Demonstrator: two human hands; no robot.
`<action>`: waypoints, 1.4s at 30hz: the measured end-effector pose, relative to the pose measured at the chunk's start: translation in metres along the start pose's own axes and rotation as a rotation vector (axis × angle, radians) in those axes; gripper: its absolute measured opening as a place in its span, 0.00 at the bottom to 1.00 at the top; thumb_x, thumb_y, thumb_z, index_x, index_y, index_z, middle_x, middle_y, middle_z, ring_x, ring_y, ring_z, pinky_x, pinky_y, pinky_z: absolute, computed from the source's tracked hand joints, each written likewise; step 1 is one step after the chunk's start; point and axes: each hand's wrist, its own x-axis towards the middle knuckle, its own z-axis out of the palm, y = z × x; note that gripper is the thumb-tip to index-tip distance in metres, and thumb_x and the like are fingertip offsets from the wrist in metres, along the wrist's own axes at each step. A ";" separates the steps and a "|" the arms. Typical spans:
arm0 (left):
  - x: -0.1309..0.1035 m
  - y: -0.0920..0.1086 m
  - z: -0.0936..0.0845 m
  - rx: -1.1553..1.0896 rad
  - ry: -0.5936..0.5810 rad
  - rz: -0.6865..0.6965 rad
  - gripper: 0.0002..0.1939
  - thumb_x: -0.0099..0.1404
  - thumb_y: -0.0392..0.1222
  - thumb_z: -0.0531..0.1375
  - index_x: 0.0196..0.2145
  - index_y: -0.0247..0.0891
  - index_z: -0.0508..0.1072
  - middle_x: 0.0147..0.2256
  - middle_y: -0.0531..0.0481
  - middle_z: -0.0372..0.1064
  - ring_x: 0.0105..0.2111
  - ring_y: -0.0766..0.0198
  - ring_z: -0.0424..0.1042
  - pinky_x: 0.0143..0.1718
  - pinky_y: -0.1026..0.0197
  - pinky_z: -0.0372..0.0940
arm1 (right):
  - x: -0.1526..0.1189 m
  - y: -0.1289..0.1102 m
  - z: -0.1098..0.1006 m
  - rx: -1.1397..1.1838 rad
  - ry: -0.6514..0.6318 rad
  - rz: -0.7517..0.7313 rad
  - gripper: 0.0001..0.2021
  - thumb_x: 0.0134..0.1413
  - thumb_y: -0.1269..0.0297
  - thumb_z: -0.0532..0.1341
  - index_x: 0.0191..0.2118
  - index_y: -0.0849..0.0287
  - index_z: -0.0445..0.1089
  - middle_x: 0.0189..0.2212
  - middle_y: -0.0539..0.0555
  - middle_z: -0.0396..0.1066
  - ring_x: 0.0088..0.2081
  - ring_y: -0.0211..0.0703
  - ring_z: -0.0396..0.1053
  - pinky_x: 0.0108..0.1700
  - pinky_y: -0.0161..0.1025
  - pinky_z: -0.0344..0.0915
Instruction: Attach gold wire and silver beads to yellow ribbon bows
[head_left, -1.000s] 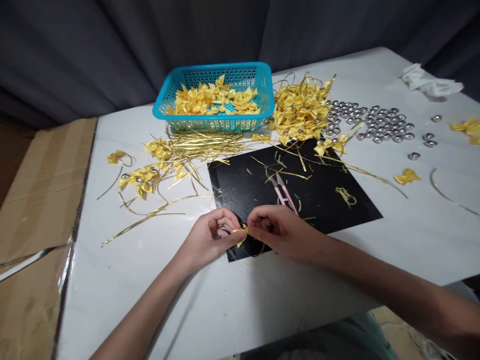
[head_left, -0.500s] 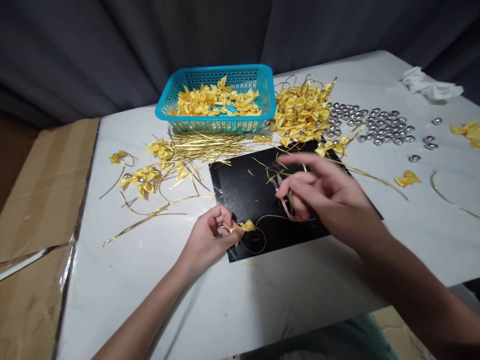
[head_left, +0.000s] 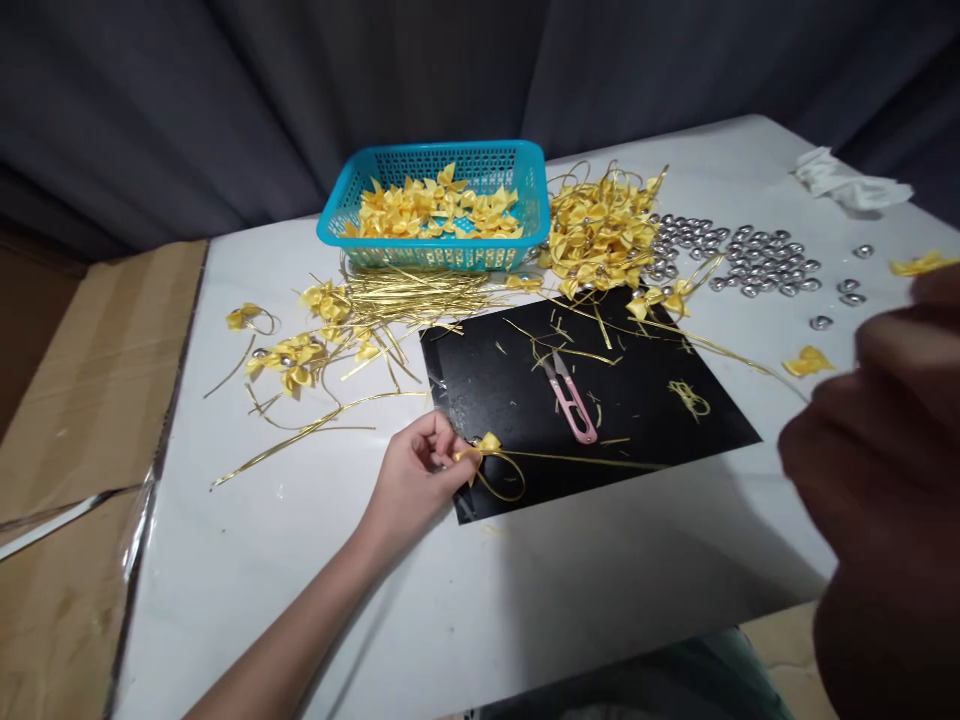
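My left hand (head_left: 431, 460) is closed, pinching a small yellow ribbon flower (head_left: 490, 442) with a silver bead beside it, over the left edge of a black mat (head_left: 495, 380). From the flower a gold cord (head_left: 577, 458) makes a loop and then runs nearly straight to the right. At the right edge, raised close to the camera, my right hand (head_left: 862, 460) looks curled; it is dark and blurred, and what its fingers hold is hidden. Pink-handled thread snips (head_left: 574, 405) lie on the mat between the hands.
Behind the mat stands a blue basket (head_left: 431, 243) of yellow ribbon flowers, with a bundle of gold cords (head_left: 420, 295) before it. A heap of beaded flowers (head_left: 600, 235) and loose silver beads (head_left: 772, 260) lie to the right. More flowers (head_left: 292, 360) lie at left.
My right hand has moved from over the snips to the far right and nearer the camera. The cord from the flower has straightened. My left hand keeps its pinch.
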 end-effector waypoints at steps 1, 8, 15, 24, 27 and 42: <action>0.001 0.000 0.000 -0.004 0.000 0.003 0.16 0.48 0.31 0.61 0.19 0.38 0.52 0.19 0.58 0.62 0.21 0.74 0.60 0.25 0.69 0.56 | -0.003 -0.002 0.007 0.046 -0.009 -0.007 0.09 0.61 0.49 0.46 0.42 0.37 0.60 0.14 0.43 0.57 0.09 0.29 0.47 0.10 0.34 0.49; 0.002 0.004 -0.003 -0.039 -0.034 -0.031 0.17 0.48 0.34 0.62 0.19 0.38 0.53 0.19 0.57 0.62 0.20 0.74 0.57 0.24 0.69 0.54 | 0.000 0.023 0.087 -0.111 -0.491 0.133 0.07 0.58 0.67 0.53 0.28 0.59 0.62 0.21 0.48 0.67 0.18 0.29 0.56 0.18 0.28 0.53; 0.002 0.007 -0.008 -0.122 -0.059 -0.062 0.17 0.47 0.32 0.62 0.18 0.38 0.53 0.18 0.58 0.60 0.20 0.74 0.56 0.23 0.69 0.52 | 0.009 0.047 0.091 -0.214 -0.381 0.032 0.08 0.56 0.68 0.51 0.25 0.59 0.58 0.16 0.44 0.56 0.18 0.29 0.51 0.18 0.28 0.47; 0.002 0.008 -0.009 -0.133 -0.056 -0.078 0.16 0.46 0.32 0.62 0.17 0.37 0.54 0.18 0.58 0.61 0.20 0.73 0.57 0.24 0.69 0.52 | 0.008 0.044 0.091 -0.237 -0.369 -0.043 0.08 0.55 0.71 0.51 0.25 0.60 0.59 0.14 0.42 0.49 0.16 0.27 0.47 0.17 0.27 0.44; 0.002 0.008 -0.009 -0.137 -0.058 -0.083 0.16 0.47 0.32 0.62 0.17 0.37 0.54 0.18 0.58 0.62 0.20 0.74 0.57 0.24 0.69 0.52 | 0.008 0.045 0.091 -0.245 -0.371 -0.056 0.08 0.55 0.71 0.51 0.25 0.60 0.59 0.14 0.42 0.50 0.16 0.27 0.47 0.17 0.27 0.43; 0.004 0.009 -0.009 -0.149 -0.052 -0.086 0.17 0.46 0.32 0.62 0.17 0.37 0.53 0.17 0.58 0.61 0.20 0.73 0.56 0.23 0.69 0.52 | 0.007 0.046 0.089 -0.239 -0.374 -0.034 0.07 0.54 0.71 0.52 0.25 0.60 0.59 0.15 0.42 0.50 0.17 0.28 0.47 0.17 0.27 0.43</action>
